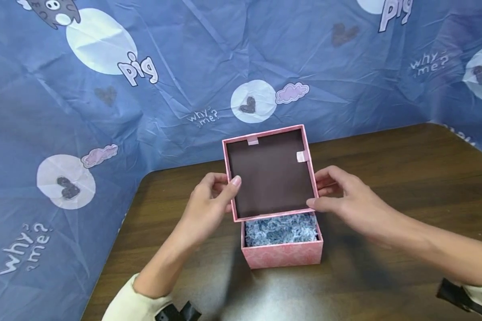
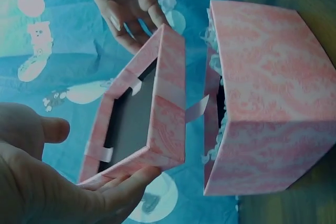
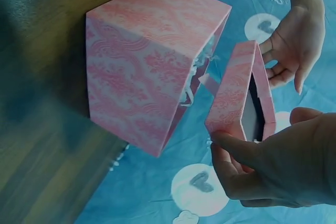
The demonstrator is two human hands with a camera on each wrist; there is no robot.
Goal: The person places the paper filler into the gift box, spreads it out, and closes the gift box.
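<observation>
A square pink lid (image 1: 271, 174) is held up over a pink patterned box (image 1: 283, 255), its dark inner face toward me. My left hand (image 1: 205, 207) grips the lid's left side, thumb over the rim. At the lower right corner, my right hand (image 1: 351, 196) holds the lid with its thumb in front. Blue-grey shredded paper (image 1: 281, 231) fills the box, partly hidden behind the lid. A small pale ribbon tab (image 2: 197, 109) sticks out from the lid toward the box in the left wrist view. Two other light tabs show along the lid's inside.
The box stands on a dark brown wooden table (image 1: 385, 169). A blue printed cloth (image 1: 193, 53) with pigs, hearts and lettering hangs behind and at the left of the table. Black straps (image 1: 176, 312) sit at the sleeves.
</observation>
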